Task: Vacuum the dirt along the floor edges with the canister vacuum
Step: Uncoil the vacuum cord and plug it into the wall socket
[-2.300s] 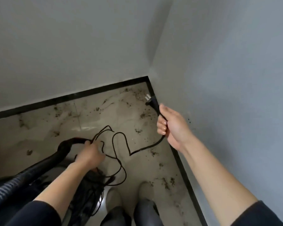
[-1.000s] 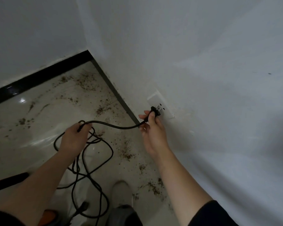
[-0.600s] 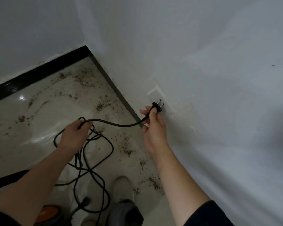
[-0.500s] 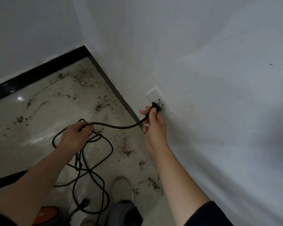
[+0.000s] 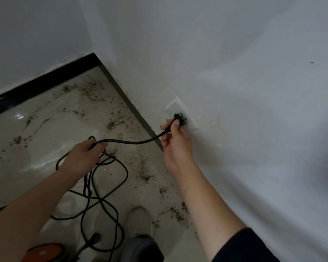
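- The canister vacuum (image 5: 45,252) showed only as an orange rounded part at the bottom edge, far to the lower left of the wall socket (image 5: 175,107).
- The left hand (image 5: 81,157) hung over the floor well left of the socket, its fingers curled round the black cord (image 5: 129,142); loose loops dropped from it to the tiles.
- Dirt (image 5: 112,123) lay scattered on the pale floor (image 5: 36,129) along the dark skirting (image 5: 133,108), left of and below the socket.
- A light shoe (image 5: 138,220) stood well below the socket, beside the lowest cord loops.
- The right hand (image 5: 176,146) was just below the socket, thumb and curled fingers pinching the cord right behind the plug (image 5: 178,119).
- The plug sat at the socket's white plate, its prongs visible against it; whether they had entered could not be told.
- The white wall (image 5: 254,129) spread to the right of the socket.
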Available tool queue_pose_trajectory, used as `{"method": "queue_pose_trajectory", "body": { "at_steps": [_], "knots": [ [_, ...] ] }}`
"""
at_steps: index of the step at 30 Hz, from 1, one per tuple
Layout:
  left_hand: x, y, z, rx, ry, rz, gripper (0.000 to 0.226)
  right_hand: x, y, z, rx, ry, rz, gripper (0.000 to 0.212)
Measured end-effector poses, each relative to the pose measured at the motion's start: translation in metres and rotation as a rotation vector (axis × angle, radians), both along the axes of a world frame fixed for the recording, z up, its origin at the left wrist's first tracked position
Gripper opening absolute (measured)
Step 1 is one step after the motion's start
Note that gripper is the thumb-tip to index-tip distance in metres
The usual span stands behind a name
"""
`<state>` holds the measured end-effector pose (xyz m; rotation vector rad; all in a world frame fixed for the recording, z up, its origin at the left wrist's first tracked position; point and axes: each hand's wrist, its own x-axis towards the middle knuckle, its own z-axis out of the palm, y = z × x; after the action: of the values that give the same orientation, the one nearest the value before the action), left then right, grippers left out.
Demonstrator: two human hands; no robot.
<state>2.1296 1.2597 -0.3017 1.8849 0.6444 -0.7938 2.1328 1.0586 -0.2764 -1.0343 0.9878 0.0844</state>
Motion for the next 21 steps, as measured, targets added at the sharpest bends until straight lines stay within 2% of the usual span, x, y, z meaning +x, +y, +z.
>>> {"method": "queue_pose_trajectory", "body": {
  "at_steps": [9,13,18,21],
  "knots": [
    [0.001,-0.014,0.0,-0.035,-0.02,-0.013,0.029,0.013,-0.012,0.008,0.012,0.095,0.022,0.027],
    [0.0,-0.017,0.001,-0.027,0.003,-0.024,0.035,0.012,-0.016,0.012,-0.011,0.116,0.083,0.026],
    [-0.001,-0.017,0.008,-0.027,-0.009,-0.025,0.025,0.014,-0.018,0.014,-0.135,0.125,0.197,0.033],
    [0.001,-0.015,0.007,-0.02,-0.02,-0.02,0.025,0.015,-0.02,0.017,-0.128,0.137,0.191,0.031]
  ]
}}
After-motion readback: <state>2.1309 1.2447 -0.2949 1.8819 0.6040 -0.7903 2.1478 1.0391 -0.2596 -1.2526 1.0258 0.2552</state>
